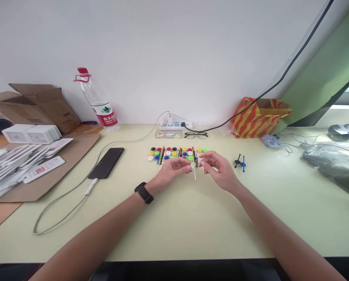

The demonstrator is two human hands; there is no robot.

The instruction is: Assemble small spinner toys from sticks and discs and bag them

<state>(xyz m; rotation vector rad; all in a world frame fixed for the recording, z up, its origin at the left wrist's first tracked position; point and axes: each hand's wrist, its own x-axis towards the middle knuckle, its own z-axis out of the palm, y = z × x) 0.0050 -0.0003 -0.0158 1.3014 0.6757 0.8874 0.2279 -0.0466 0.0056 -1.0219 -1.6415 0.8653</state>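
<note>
My left hand pinches a thin white stick, with a small whitish piece at the fingertips. Just right of it, my right hand has its thumb and fingers drawn together; whatever they may hold is too small to make out. Beyond both hands lie rows of small round discs in several colours, with coloured arrow-tipped sticks among them, partly hidden by my hands. To the right of my right hand lie a black arrow-tipped stick with a disc and a similar blue one.
A black phone on a charging cable lies at left, near white tags on cardboard. Along the wall stand a large bottle, a power strip, glasses and a striped bag. Plastic bags lie at right.
</note>
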